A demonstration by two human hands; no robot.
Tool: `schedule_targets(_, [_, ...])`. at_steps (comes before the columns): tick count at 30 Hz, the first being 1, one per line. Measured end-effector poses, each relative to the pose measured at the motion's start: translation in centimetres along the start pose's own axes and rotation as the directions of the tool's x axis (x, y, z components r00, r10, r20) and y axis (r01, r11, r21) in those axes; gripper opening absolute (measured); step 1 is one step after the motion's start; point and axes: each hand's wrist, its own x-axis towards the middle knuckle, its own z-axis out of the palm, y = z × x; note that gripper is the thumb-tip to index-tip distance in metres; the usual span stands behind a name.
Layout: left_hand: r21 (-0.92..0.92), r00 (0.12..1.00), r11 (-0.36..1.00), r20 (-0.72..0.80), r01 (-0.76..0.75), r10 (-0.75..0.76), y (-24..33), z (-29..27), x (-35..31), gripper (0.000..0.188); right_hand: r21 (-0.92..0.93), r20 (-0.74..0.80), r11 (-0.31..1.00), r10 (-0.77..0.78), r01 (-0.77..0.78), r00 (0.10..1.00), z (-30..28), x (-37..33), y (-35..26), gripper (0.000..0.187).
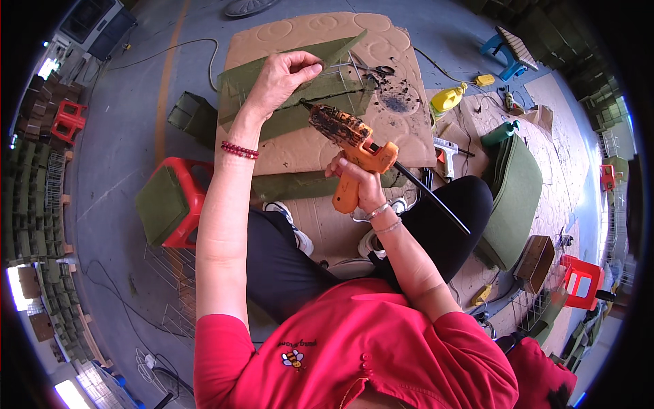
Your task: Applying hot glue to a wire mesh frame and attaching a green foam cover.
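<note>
My right hand (366,183) is wrapped round the grip of an orange glue gun (373,158). Dark residue cakes the gun's front, and a long black glue stick (436,199) juts out of its back. The nozzle rests at or just above a green felt sheet (283,125) on the cardboard-covered worktop (306,157). Fingers curled, my left hand (283,78) pinches the felt near its raised far flap (344,53); the fingertips are partly hidden. Thin wire framework (351,65) shows beside the felt, with a dark line of glue along a seam.
Black-handled scissors (383,70) lie on the worktop by black glue spatters (396,102). To the right are a yellow bottle (446,99), a white glue gun (446,157) and stacked green felt (511,198). A red stool (184,198) bearing green felt stands at left.
</note>
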Motion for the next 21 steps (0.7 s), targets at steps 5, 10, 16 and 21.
schedule_targets(5, [0.026, 1.000, 1.000, -0.006, -0.008, 0.008, -0.3, -0.4, 0.6, 0.015, 0.020, -0.020, 1.000, 0.010, -0.010, 1.000, -0.1, 0.1, 0.3, 0.023])
schedule_targets(10, [0.015, 0.999, 1.000, -0.037, -0.009, 0.010, -0.6, -0.5, 0.7, 0.017, 0.034, -0.006, 0.999, -0.027, 0.027, 1.000, -0.1, 0.4, 0.1, 0.022])
schedule_targets(16, [0.089, 0.999, 0.996, -0.038, -0.012, 0.015, -1.0, -0.2, 0.8, 0.018, 0.031, -0.006, 0.999, -0.010, 0.010, 1.000, 0.3, 0.4, 0.2, 0.022])
schedule_targets(21, [0.071, 0.999, 0.997, -0.041, -0.023, 0.026, -1.1, -0.3, 0.9, 0.019, 0.003, -0.008, 1.000, 0.000, 0.000, 1.000, 0.3, 0.7, 0.2, 0.022])
